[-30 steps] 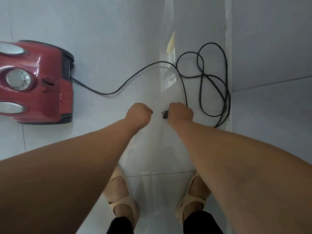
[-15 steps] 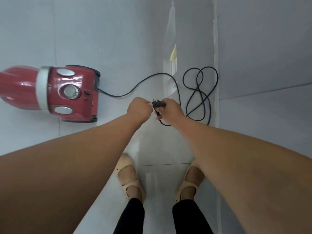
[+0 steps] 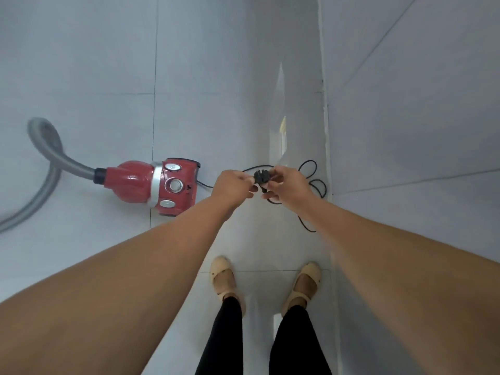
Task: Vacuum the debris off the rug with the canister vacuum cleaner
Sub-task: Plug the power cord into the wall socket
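A red canister vacuum (image 3: 159, 186) lies on the pale tiled floor at the left, its grey hose (image 3: 51, 169) curling away to the left edge. Its black power cord (image 3: 311, 182) runs from the back of the canister and lies in loops by the wall. Both hands are raised in front of me at mid frame. My right hand (image 3: 289, 186) pinches the black plug (image 3: 261, 177), cord trailing below it. My left hand (image 3: 234, 186) touches the plug from the left with its fingertips curled on it. No rug is in view.
A white tiled wall (image 3: 405, 104) stands close on the right, meeting the floor along a vertical seam. My feet in beige shoes (image 3: 224, 280) stand on the tiles below my hands. Open floor stretches ahead and to the left.
I have stood up, so the vacuum and cord look smaller and farther off. The plug has come up off the floor in my right hand, and my left hand has closed in on it.
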Motion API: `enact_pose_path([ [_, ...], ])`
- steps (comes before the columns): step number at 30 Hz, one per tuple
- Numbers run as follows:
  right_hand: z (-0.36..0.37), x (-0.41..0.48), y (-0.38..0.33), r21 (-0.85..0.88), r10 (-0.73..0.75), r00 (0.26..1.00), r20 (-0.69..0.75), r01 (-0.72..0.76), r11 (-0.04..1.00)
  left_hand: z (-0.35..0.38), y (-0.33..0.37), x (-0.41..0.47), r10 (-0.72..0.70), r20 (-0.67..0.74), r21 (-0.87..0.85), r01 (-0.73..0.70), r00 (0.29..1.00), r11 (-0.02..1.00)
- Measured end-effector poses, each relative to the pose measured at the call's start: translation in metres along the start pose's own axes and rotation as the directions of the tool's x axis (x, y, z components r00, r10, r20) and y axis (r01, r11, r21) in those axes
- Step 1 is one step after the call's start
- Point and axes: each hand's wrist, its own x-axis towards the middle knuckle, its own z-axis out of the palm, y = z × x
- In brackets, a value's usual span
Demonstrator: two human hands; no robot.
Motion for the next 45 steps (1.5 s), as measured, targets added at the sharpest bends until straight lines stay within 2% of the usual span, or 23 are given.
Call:
enact_pose_path([
  [4,-0.015,-0.035,-0.053,0.011,-0.042,0.999,-0.034,0.042,0.999,-0.028,0.042,-0.042,0.074,-0.023,-0.034,-0.075,0.997,0.997],
  [15,-0.056,-0.156,-0.18,0.285,-0.137,0.988,-0.068,0.151,0.947,-0.088,0.134,-0.152,0.28,0.128,-0.065,-0.274,0.951,0.96],
  [23,-0.091,-0.248,-0.272,0.275,-0.215,0.965,-0.149,0.249,0.929,-0.126,0.216,-0.242,0.404,0.249,-0.057,-0.403,0.88,0.913],
  [28,-0.112,-0.285,-0.316,0.286,-0.248,0.95,-0.188,0.295,0.912,-0.145,0.266,-0.283,0.463,0.258,-0.041,-0.47,0.848,0.882],
  [31,-0.115,-0.296,-0.326,0.297,-0.218,0.952,-0.214,0.276,0.914,-0.146,0.278,-0.289,0.496,0.248,-0.022,-0.507,0.832,0.862],
  [37,-0.157,-0.318,-0.34,0.49,-0.115,0.96,-0.255,0.231,0.84,-0.119,0.328,-0.305,0.559,0.277,0.094,-0.601,0.782,0.794],
  [41,-0.188,-0.318,-0.346,0.543,-0.077,0.959,-0.272,0.219,0.811,-0.096,0.36,-0.306,0.568,0.254,0.156,-0.613,0.783,0.774],
  [45,-0.221,-0.31,-0.343,0.609,-0.004,0.952,-0.305,0.198,0.768,-0.068,0.392,-0.3,0.571,0.299,0.27,-0.642,0.764,0.717],
])
